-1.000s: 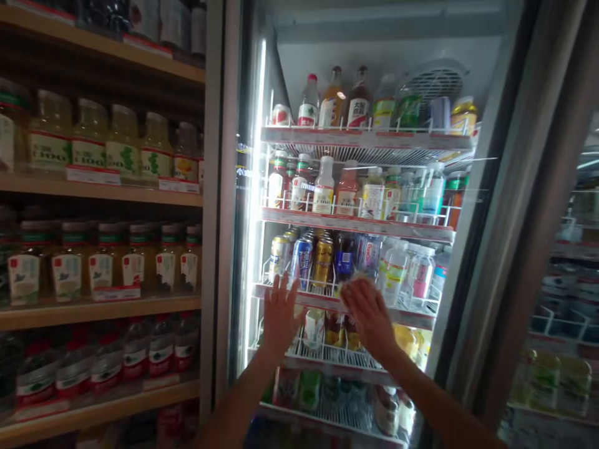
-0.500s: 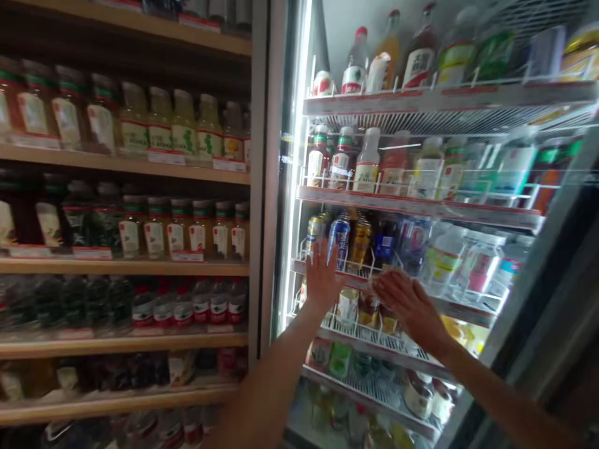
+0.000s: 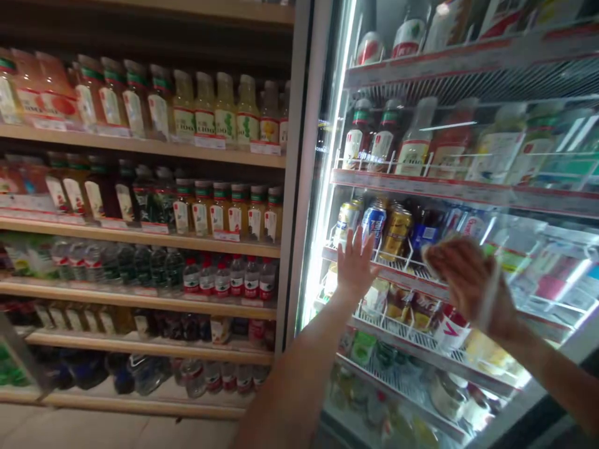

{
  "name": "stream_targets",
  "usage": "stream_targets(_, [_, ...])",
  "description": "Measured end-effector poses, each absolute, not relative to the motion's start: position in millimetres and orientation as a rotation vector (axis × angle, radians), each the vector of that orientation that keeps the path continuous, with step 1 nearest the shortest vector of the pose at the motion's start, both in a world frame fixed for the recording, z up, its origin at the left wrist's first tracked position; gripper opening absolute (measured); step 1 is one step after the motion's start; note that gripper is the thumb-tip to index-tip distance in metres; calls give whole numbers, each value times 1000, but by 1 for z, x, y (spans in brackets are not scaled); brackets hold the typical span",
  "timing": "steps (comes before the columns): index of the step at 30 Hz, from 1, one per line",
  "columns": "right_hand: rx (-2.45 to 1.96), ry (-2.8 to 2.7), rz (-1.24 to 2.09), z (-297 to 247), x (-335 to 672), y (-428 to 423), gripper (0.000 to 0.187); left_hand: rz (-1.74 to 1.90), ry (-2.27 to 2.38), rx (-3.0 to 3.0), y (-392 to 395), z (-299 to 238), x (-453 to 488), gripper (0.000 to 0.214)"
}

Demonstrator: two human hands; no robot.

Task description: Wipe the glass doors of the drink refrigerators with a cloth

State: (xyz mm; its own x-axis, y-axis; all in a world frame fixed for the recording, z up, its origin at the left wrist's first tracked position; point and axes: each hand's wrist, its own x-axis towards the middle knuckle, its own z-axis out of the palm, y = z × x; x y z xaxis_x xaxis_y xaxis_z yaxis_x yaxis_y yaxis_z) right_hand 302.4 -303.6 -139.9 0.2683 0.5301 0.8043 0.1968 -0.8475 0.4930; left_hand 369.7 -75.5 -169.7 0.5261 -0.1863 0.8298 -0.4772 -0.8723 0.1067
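My left hand [image 3: 355, 265] lies flat with fingers spread on the glass door [image 3: 515, 262] of a lit drinks fridge, in front of a row of cans [image 3: 374, 224]. My right hand [image 3: 468, 284] is further right on the same glass and is smeared by motion. Something pale shows at its fingertips, and I cannot make out what it is. Behind the glass, wire shelves [image 3: 421, 187] hold bottles, cans and cups.
To the left of the fridge frame [image 3: 294, 187], wooden shelves [image 3: 140, 146] carry rows of juice, tea and water bottles. A strip of tiled floor [image 3: 93, 430] shows at the bottom left. The fridge fills the whole right side.
The view has swung left and closer to the fridge. My right hand has slid to the right across the glass, away from my left hand, which stays pressed by the cans.
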Motion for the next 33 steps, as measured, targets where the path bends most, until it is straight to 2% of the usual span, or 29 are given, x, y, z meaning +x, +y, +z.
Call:
stream_targets(4, [2295, 255, 1891, -105, 304, -310, 49, 1279, -550, 2436, -75, -173, 369, 76])
stream_targets(6, [2254, 340, 1786, -122, 301, -306, 46, 1282, -542, 2434, -74, -174, 369, 77])
stream_targets(9, [2230, 640, 1426, -168, 294, -304, 48, 1313, -535, 2416, -72, -173, 369, 75])
stream_targets(11, [2218, 677, 1362, -178, 292, -312, 50, 1369, -578, 2381, -75, -171, 370, 75])
stream_targets(17, [2205, 229, 1821, -130, 292, -337, 50, 1456, -685, 2319, -98, -168, 369, 76])
stream_targets(23, [2253, 517, 1399, -188, 275, -338, 54, 1494, -683, 2312, -101, -169, 373, 71])
stream_targets(25, [2238, 426, 1495, -178, 271, -356, 57, 1504, -697, 2306, -100, -169, 373, 69])
stream_targets(29, [2157, 34, 1920, -127, 266, -396, 64, 1526, -698, 2269, -99, -169, 373, 69])
stream_targets(31, [2137, -26, 2009, -134, 262, -405, 66, 1543, -703, 2254, -100, -170, 373, 69])
stream_targets(33, [2164, -8, 1976, -170, 255, -405, 68, 1563, -718, 2244, -99, -171, 374, 68])
